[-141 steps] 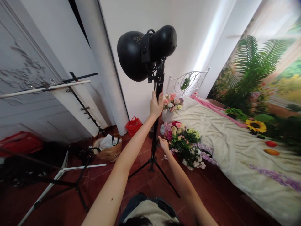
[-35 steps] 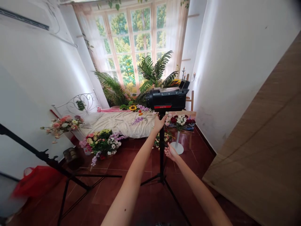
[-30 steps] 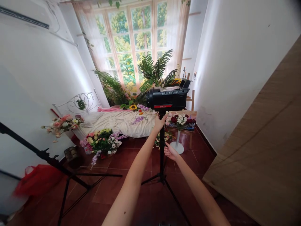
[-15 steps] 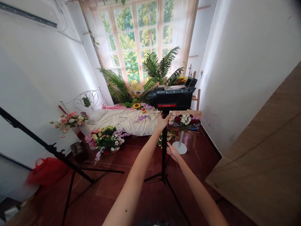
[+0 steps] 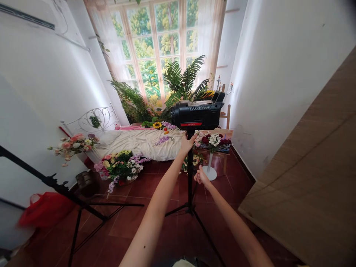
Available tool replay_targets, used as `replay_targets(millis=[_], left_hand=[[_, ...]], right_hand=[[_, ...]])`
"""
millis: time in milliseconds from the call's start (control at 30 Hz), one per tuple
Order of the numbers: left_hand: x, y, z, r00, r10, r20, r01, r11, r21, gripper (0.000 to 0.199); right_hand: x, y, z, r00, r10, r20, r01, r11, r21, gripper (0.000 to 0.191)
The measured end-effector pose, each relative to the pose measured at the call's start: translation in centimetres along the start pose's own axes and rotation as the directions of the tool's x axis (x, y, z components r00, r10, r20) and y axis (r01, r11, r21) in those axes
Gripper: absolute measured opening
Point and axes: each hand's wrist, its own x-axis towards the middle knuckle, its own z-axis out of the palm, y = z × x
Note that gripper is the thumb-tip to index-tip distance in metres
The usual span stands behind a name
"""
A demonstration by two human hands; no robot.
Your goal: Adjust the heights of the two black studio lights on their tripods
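A black studio light (image 5: 197, 114) with a red label sits on top of a black light stand (image 5: 190, 178). Just beneath the lamp, my left hand (image 5: 188, 142) is wrapped round the upper part of the stand. Lower down, my right hand (image 5: 201, 177) is at the right side of the pole, fingers curled and thumb pointing up. Whether anything small, such as a knob, is inside those fingers I cannot make out. Behind that hand stands a white pedestal (image 5: 210, 172) under a bunch of flowers (image 5: 214, 140).
A second black stand (image 5: 80, 202) with spread legs is at left, beside a red bag (image 5: 46, 209). Beyond lie a bed with a cream cover (image 5: 141, 142), flower arrangements (image 5: 122, 167) and palm leaves (image 5: 183, 79). A large brown board (image 5: 308, 178) leans at right.
My right hand has curled its fingers more and its thumb now points up. My left hand keeps its grip on the stand. The view has shifted, so everything appears slightly further left.
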Motion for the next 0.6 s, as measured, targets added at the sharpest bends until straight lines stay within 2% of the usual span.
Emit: replay_targets(millis=[67, 133, 200, 300, 367, 433, 500, 600], left_hand=[[0.0, 0.0, 0.0, 1.0, -0.01, -0.004, 0.01, 1.0, -0.005, 0.022], [0.0, 0.0, 0.0, 1.0, -0.019, -0.003, 0.019, 1.0, -0.011, 0.023], [0.1, -0.1, 0.0, 1.0, -0.016, 0.001, 0.016, 1.0, -0.008, 0.023], [0.1, -0.1, 0.0, 1.0, -0.008, -0.002, 0.008, 1.0, 0.0, 0.023], [0.1, 0.0, 0.0, 1.0, -0.002, 0.004, 0.002, 1.0, -0.004, 0.023], [0.2, 0.2, 0.0, 1.0, 0.013, 0.018, -0.013, 1.0, -0.015, 0.023], [0.3, 0.3, -0.1, 0.999, 0.034, 0.029, -0.033, 0.999, -0.023, 0.023], [0.4, 0.3, -0.2, 0.999, 0.031, 0.039, -0.03, 0.999, -0.024, 0.022]], right_hand=[[-0.3, -0.2, 0.0, 0.976, 0.14, 0.169, -0.176, 0.959, 0.221, 0.067], [-0.8, -0.4, -0.1, 0.942, 0.152, 0.301, -0.259, 0.897, 0.358, 0.061], [-1.1, -0.6, 0.0, 0.929, 0.137, 0.345, -0.291, 0.846, 0.447, 0.053], [-1.1, -0.5, 0.4, 0.941, 0.112, 0.319, -0.272, 0.811, 0.518, 0.044], [-0.8, -0.1, 0.8, 0.971, 0.058, 0.231, -0.17, 0.847, 0.504, 0.038], [-0.5, 0.5, 1.0, 0.997, -0.061, 0.038, 0.042, 0.926, 0.376, 0.033], [-0.5, 1.1, 0.9, 0.957, -0.25, -0.148, 0.267, 0.957, 0.112, 0.031], [-0.8, 1.2, 0.4, 0.849, -0.47, -0.24, 0.426, 0.879, -0.214, 0.033]])
